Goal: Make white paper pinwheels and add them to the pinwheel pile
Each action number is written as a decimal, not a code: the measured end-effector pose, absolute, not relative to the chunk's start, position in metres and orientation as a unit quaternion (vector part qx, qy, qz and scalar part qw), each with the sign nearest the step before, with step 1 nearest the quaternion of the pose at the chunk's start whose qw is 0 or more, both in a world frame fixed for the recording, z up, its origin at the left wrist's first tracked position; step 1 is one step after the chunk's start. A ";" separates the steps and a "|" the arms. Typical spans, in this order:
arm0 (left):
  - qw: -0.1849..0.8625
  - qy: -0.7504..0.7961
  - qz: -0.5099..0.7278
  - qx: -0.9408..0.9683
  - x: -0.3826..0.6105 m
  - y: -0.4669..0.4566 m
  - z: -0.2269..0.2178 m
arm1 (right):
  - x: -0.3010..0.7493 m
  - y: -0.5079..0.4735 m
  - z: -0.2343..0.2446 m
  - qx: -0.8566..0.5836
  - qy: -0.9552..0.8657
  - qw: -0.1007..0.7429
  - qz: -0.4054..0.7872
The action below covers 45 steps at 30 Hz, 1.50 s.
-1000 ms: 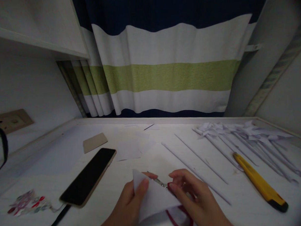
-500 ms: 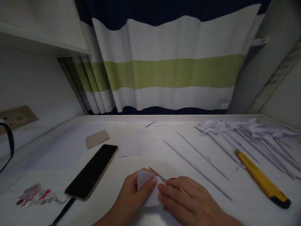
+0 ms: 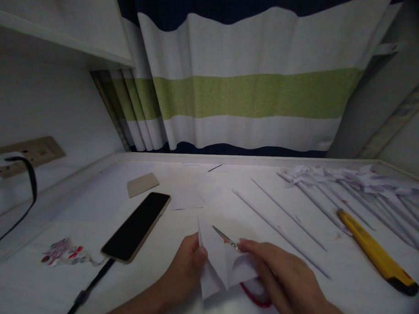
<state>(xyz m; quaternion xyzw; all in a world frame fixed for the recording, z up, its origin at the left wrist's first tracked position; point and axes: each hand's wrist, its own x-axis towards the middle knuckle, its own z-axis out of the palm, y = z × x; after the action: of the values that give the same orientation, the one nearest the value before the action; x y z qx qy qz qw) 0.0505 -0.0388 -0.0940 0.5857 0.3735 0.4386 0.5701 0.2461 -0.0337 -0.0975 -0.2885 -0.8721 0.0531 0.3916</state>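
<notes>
My left hand (image 3: 187, 267) pinches the left edge of a folded sheet of white paper (image 3: 216, 266), thumb in front. The paper stands partly opened, with creases running down to a point near its middle. In my right hand (image 3: 282, 273) is a pair of scissors (image 3: 226, 236) with red handles. Their blades point up and left across the paper, and part of a red handle loop shows below my fingers. My right fingers are also close to the paper's right flap; whether they grip it too I cannot tell.
A phone (image 3: 136, 227) with a cable lies left, beside small charms (image 3: 61, 253). Paper sticks (image 3: 281, 232) lie right of centre. At the right are a yellow utility knife (image 3: 376, 252) and several paper pinwheels (image 3: 351, 179). A cardboard piece (image 3: 142, 184) lies behind the phone.
The paper has been opened out and now stands taller between my hands. My left hand has shifted slightly left on it, my right hand to the right with the scissors. The camera view has shifted slightly.
</notes>
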 end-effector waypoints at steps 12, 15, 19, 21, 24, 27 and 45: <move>0.633 0.424 0.441 0.475 0.052 -0.037 -0.103 | 0.234 -0.026 -0.088 -0.422 -0.600 0.362 0.575; 0.648 0.463 0.436 0.419 0.053 -0.037 -0.102 | 0.234 -0.026 -0.085 -0.391 -0.569 0.343 0.637; 0.651 0.461 0.442 0.410 0.054 -0.037 -0.101 | 0.234 -0.026 -0.085 -0.410 -0.548 0.335 0.648; 0.658 0.454 0.435 0.415 0.054 -0.037 -0.101 | 0.234 -0.025 -0.086 -0.408 -0.544 0.342 0.648; 0.654 0.453 0.412 0.444 0.055 -0.039 -0.101 | 0.235 -0.024 -0.089 -0.398 -0.546 0.345 0.652; 0.641 0.457 0.387 0.481 0.055 -0.041 -0.100 | 0.236 -0.025 -0.090 -0.400 -0.538 0.316 0.672; 0.649 0.452 0.390 0.472 0.047 -0.033 -0.090 | 0.236 -0.021 -0.083 -0.395 -0.527 0.315 0.683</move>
<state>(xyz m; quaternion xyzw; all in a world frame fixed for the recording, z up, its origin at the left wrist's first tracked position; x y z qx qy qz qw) 0.0470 -0.0335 -0.0901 0.4715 0.4525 0.3900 0.6487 0.2364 -0.0210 -0.0830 -0.3952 -0.5272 0.6833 0.3146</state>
